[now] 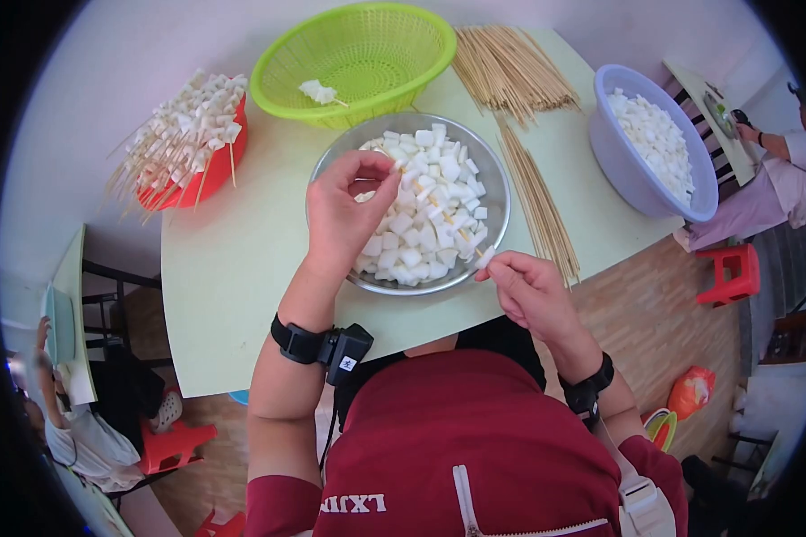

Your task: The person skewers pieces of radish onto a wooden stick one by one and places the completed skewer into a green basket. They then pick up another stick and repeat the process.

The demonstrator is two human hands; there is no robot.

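Observation:
A metal bowl [501,192] in front of me is heaped with white cubes [409,255] of food. Over the heap a thin bamboo skewer [433,210] slants between my two hands. My left hand [347,208] pinches its upper end, thumb and forefinger pressed together. At the lower right end, by the bowl's rim, my right hand [537,294] grips a white cube [485,258] between thumb and fingers, right at the skewer's tip.
A green basket [273,103] stands behind the bowl with a small white skewer inside. Loose bamboo skewers [515,72] lie beside it. A red bowl [215,174] holds several filled skewers; a purple basin [602,148] holds white cubes. Other people sit at both sides.

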